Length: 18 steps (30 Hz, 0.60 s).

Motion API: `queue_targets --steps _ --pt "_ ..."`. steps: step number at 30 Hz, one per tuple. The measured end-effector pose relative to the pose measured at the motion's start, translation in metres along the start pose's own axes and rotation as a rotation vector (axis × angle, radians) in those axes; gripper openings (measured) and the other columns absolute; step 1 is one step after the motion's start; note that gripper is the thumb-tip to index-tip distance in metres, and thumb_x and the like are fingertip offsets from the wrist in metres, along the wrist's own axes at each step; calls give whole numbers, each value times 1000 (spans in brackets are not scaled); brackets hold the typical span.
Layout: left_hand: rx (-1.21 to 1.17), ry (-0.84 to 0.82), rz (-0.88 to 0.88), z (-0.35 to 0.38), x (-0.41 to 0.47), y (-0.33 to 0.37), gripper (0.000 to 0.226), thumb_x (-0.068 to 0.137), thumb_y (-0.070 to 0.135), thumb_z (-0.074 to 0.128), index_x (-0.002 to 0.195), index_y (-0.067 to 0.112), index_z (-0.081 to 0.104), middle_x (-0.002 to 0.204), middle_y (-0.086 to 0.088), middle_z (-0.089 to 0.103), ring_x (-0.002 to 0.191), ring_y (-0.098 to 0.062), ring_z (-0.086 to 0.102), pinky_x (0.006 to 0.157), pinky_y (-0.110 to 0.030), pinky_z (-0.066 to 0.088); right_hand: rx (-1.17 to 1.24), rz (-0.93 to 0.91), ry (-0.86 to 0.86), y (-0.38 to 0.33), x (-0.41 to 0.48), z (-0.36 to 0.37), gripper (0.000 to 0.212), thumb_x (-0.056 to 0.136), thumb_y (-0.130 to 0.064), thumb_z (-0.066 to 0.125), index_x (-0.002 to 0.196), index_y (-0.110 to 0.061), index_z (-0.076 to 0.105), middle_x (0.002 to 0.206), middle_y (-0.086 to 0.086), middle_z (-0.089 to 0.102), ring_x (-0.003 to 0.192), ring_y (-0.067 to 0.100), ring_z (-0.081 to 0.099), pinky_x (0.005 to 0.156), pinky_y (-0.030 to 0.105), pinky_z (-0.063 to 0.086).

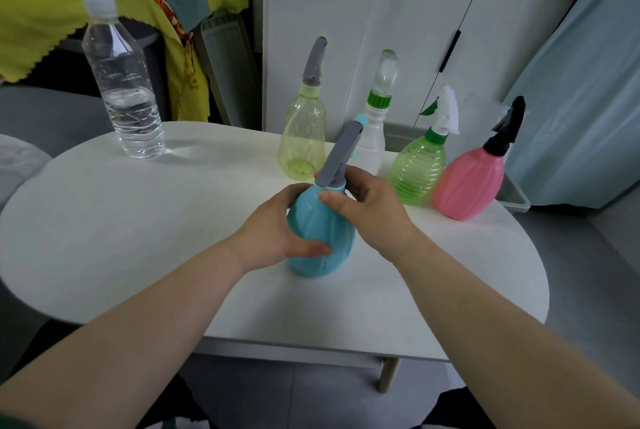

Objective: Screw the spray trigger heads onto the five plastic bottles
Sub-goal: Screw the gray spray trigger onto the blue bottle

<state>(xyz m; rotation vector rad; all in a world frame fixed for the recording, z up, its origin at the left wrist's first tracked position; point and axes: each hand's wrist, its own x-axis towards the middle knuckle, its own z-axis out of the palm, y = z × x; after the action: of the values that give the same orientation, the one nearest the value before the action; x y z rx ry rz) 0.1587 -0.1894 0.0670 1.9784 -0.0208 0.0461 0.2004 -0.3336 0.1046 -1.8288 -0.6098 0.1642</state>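
While the left hand (277, 231) grips the blue bottle (322, 248) on the tabletop (138, 221), the right hand (367, 210) pinches its grey trigger head (341, 155) at the collar. Beyond stand four more spray bottles (417, 169) and one water bottle (128, 96).

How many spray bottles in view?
5: blue bottle in left hand and right hand; yellow bottle, white bottle, green bottle, pink bottle in a row behind. None seems hidden.

A: Colours?
B: One blue bottle (320, 238), grey trigger (341, 155). Also yellow bottle (303, 138), white bottle (372, 148), ribbed green bottle (417, 169), pink bottle (467, 183), black head (505, 131).
A: And the cloth (52, 13)?
B: Yellow, red flower print.
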Motion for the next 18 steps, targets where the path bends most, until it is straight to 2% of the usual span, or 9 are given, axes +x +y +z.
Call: queue_targets --steps 3,6,9,11,14,16,18 --pt "11 16 6 2 -1 0 76 56 21 81 118 33 39 106 14 50 99 -9 48 70 -10 37 -18 7 85 0 -5 8 26 79 -16 62 104 -21 58 100 -5 62 96 11 58 88 27 46" --pt "37 46 6 4 -2 2 77 56 23 80 119 32 37 108 14 47 99 -8 45 68 -7 34 -30 33 95 -7 -3 6 25 78 -16 63 103 -18 59 98 -4 62 96 12 58 88 28 46" --pt "67 32 -15 4 -1 4 82 57 27 80 125 29 35 112 13 44 103 -9 43 80 -18 39 -112 27 98 -12 1 3 29 76 -16 65 105 -14 60 96 -4 61 92 9 56 82 19 44" --pt "78 -10 -30 0 -2 3 85 57 28 80 127 30 32 116 12 43 108 -10 42 88 -26 37 -96 46 32 -13 2 -2 24 76 -15 65 100 -19 60 94 -6 62 90 9 57 79 14 46" --pt "85 -87 -36 -6 -2 2 90 56 27 81 130 31 29 118 17 40 109 -4 38 90 -22 33 17 113 -202 -15 4 -17 20 79 -10 62 93 -23 59 98 -6 63 95 8 60 90 19 47" --pt "71 -118 -38 -7 0 2 87 57 25 80 128 32 31 110 23 44 100 1 44 81 -10 36 67 136 -336 -17 7 -24 24 79 -6 60 92 -26 59 98 -13 62 91 -5 59 87 12 46" --pt "34 -121 -34 -3 2 3 80 58 22 80 122 34 34 99 29 45 92 4 47 67 -4 38 87 142 -360 -18 10 -25 27 79 -5 60 93 -28 58 99 -15 61 91 -7 58 86 8 44"
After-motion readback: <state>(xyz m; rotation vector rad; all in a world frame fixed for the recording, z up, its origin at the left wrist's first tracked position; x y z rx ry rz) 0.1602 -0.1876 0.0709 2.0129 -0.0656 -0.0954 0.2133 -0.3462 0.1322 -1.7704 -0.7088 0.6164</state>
